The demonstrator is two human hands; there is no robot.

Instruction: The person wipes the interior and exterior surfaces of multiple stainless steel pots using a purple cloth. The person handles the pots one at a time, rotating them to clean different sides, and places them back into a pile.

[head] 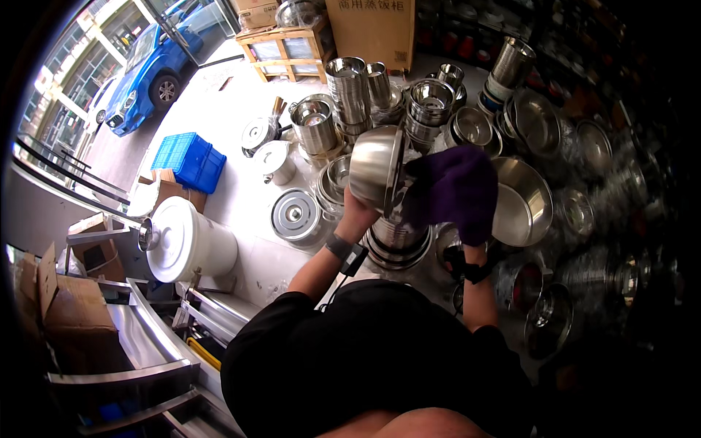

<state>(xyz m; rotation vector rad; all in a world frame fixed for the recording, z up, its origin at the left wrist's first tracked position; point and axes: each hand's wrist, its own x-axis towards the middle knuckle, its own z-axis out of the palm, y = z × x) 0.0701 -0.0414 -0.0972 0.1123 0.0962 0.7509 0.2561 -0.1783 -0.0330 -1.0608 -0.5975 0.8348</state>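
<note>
My left hand point(361, 214) grips a steel bowl point(374, 164) from below, and the bowl is tipped on its side with its rim to the right. A purple cloth point(457, 189) covers my right hand point(473, 219) and hangs beside the bowl's open side; the fingers are hidden under it. Nested steel basins point(398, 254) stand on the floor below the bowl. To the right of the cloth lies a large, wide steel basin point(523, 202), its inside showing.
Stacked steel pots point(348, 93) stand ahead on the floor, with a lidded pot point(296, 214) nearer. At left are a white lidded bucket point(189, 241), a blue plastic crate point(189, 161) and a metal frame point(148, 372). More steel bowls point(536, 123) spread to the right.
</note>
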